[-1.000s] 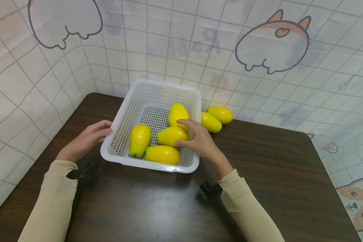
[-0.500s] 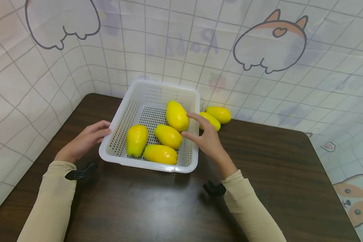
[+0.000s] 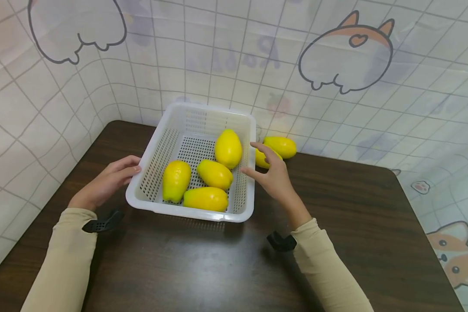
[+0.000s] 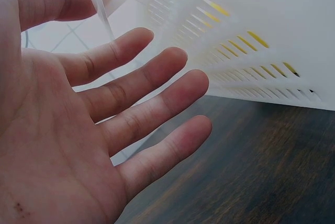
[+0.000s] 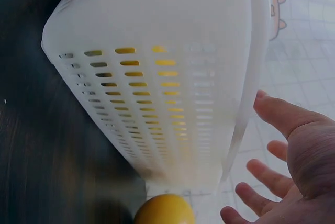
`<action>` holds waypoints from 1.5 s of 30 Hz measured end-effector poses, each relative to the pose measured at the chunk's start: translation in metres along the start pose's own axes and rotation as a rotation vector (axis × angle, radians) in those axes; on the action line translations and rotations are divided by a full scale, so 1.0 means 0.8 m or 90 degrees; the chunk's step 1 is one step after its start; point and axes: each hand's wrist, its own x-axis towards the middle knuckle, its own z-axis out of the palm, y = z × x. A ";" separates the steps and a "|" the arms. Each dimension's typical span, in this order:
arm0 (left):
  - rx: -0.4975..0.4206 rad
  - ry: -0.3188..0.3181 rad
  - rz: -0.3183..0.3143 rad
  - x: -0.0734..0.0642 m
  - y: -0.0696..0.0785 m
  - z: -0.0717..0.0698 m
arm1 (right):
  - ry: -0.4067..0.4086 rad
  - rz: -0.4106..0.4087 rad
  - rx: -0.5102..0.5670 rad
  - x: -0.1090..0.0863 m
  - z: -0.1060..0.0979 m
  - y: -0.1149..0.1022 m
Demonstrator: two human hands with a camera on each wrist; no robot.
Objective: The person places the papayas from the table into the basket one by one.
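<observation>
A white perforated plastic basket [image 3: 167, 210] stands on the dark table, with several yellow, green-tipped fruits shaped like papayas inside. One fruit [image 3: 215, 174] lies near the middle, another [image 3: 228, 148] behind it toward the right wall. My left hand [image 3: 111, 180] is at the basket's left side, thumb over the rim. In the left wrist view its fingers [image 4: 157, 96] are extended and spread beside the outer wall. My right hand [image 3: 274, 175] is at the right rim, thumb and fingers apart with nothing between them.
Two more yellow fruits lie outside the basket at the back right, the rear one [image 3: 281, 147] near the wall and the front one [image 3: 262, 160] partly covered by my right hand. A grid-patterned sheet [image 3: 218, 52] hangs behind the brown wooden table [image 3: 347, 208].
My right hand has left the middle fruit and moved right, to the rim. That fruit and the one behind it have shifted and turned slightly. My left hand stays at the left rim.
</observation>
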 end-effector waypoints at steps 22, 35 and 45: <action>0.010 -0.001 0.003 -0.002 -0.005 -0.003 | 0.047 0.020 0.004 -0.002 -0.017 0.028; 0.022 -0.001 0.005 -0.003 -0.006 -0.002 | 0.064 0.054 -0.011 -0.003 -0.023 0.056; 0.008 -0.006 0.014 -0.001 -0.004 0.000 | 0.073 0.061 -0.013 -0.004 -0.028 0.072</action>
